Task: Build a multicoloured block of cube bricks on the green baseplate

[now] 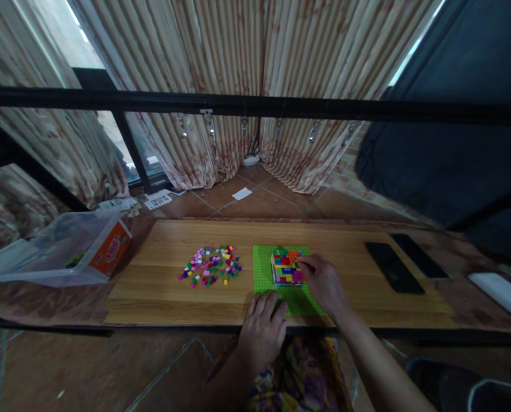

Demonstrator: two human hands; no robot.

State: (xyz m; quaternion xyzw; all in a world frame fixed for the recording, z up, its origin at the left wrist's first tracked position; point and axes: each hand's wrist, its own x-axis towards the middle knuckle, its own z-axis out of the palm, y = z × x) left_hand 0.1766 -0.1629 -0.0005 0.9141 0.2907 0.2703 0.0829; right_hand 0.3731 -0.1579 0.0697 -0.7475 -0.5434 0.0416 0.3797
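Observation:
A bright green studded baseplate [262,274] lies on the wooden board in front of me. On it stands a block built of many-coloured toy bricks [286,268]. My right hand [324,281] reaches in from the right, its thumb and finger pinched at the top right edge of the brick block. Whatever is between those fingertips is too small to make out. My left hand [264,327] rests flat, fingers stretched out, over the near left edge of the baseplate. Left of the plate lies a spread of loose small bricks [212,266] in pink, green, white, yellow and other colours.
Two dark phone-like slabs [395,268] lie at the board's right, with a white object [500,294] beyond. A clear plastic bin [72,280] with an orange label stands at the left. A black bar [255,106] crosses ahead, before the curtains.

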